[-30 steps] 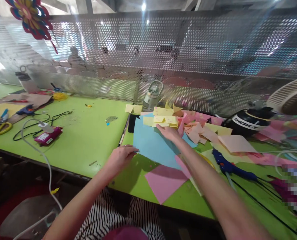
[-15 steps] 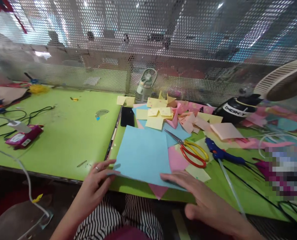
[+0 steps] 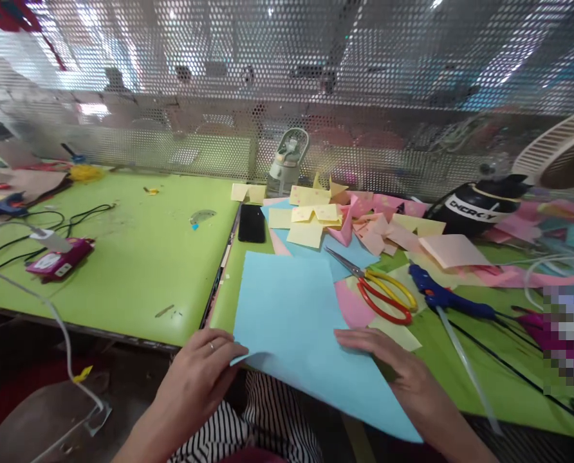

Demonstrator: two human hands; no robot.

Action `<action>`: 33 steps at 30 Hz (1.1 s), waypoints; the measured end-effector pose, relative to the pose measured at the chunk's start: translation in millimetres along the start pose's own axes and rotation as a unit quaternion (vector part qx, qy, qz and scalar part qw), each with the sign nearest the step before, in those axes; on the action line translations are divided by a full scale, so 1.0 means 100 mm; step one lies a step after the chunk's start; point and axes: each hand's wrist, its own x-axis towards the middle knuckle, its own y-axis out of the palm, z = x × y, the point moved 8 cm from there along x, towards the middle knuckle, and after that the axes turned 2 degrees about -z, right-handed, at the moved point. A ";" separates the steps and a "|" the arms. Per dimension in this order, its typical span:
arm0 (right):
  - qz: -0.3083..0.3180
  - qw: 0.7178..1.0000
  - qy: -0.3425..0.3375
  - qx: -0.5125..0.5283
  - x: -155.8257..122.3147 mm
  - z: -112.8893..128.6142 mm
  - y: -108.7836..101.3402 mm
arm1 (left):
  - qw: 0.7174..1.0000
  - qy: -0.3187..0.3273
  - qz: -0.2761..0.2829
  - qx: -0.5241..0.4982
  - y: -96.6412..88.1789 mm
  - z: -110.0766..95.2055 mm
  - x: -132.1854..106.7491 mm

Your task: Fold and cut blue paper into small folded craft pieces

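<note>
A sheet of light blue paper lies at the front of the green table, its near part hanging past the table edge and its lower left corner curled up a little. My left hand, a ring on one finger, has its bent fingers closed on that corner; the thumb is hidden. At the right side my right hand holds the paper's edge, fingers on top and thumb under or beside it. Scissors with one red and one yellow handle lie just right of the sheet, on pink and blue paper scraps.
Behind the sheet are a black phone, yellow paper pieces and a pale bottle. To the right lie a blue glue gun, a black bottle and a fan. A purple power strip with cables sits left.
The blue paper has come toward me, and its near edge now reaches further past the table edge. My right hand now grips its side, where before it lay near the front edge.
</note>
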 end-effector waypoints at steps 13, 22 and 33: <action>-0.043 0.980 -0.063 -0.182 -0.20 -0.01 -0.15 | 0.981 0.160 -0.039 0.105 0.28 -0.66 0.24; -0.010 0.998 0.038 -0.057 -0.18 -0.27 -0.06 | 0.985 0.099 0.021 0.138 0.26 -0.03 0.13; 0.019 0.996 0.024 -0.082 -0.05 -0.22 0.12 | 0.992 0.091 0.079 0.039 0.30 -0.13 0.24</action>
